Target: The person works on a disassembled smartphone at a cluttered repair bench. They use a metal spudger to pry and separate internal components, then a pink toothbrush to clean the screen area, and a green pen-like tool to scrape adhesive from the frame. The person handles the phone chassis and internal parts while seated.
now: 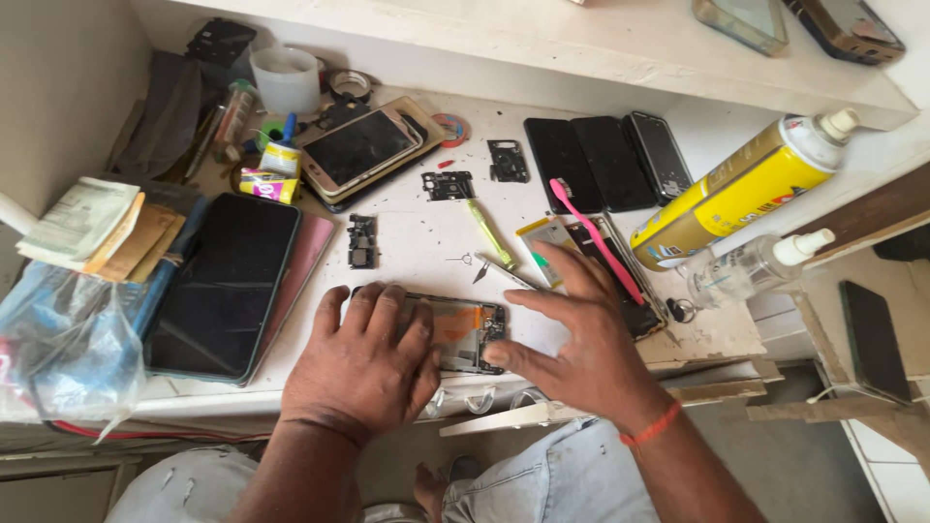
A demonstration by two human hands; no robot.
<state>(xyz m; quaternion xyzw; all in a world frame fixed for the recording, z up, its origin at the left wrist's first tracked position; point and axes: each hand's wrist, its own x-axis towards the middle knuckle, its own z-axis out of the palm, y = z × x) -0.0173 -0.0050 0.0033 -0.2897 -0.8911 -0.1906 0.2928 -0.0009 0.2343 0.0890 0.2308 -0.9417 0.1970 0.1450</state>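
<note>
The left hand [363, 363] presses flat, fingers spread, on the opened black phone body with orange ribbon cable [463, 334], likely light and fragile, best gripped by its edges, while the right hand [581, 344], fingers splayed, touches its end with the thumb.

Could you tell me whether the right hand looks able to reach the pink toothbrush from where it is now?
Probably yes: the right hand lies just beside the pink toothbrush, with nothing covering it.
</note>
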